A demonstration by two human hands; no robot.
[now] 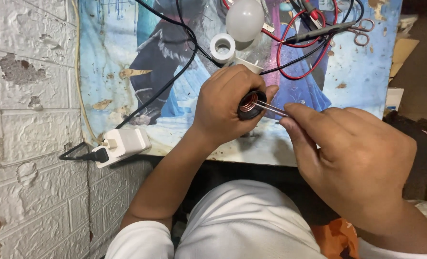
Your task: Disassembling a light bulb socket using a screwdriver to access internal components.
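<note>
My left hand (pixel 225 103) grips a black lamp socket (pixel 250 104) with a copper threaded inside, its opening turned to the right. My right hand (pixel 352 158) pinches metal tweezers (pixel 270 108) whose tips reach into the socket's mouth. Both hands hover over the near edge of a small table covered with a blue printed picture (pixel 127 57).
A white bulb (pixel 244 19), a white round socket part (pixel 222 47), red and black test leads (pixel 309 38) and scissors (pixel 362 29) lie at the back of the table. A white power strip (pixel 122 144) with a black plug sits at the front left. A white brick-pattern wall (pixel 26 120) runs along the left.
</note>
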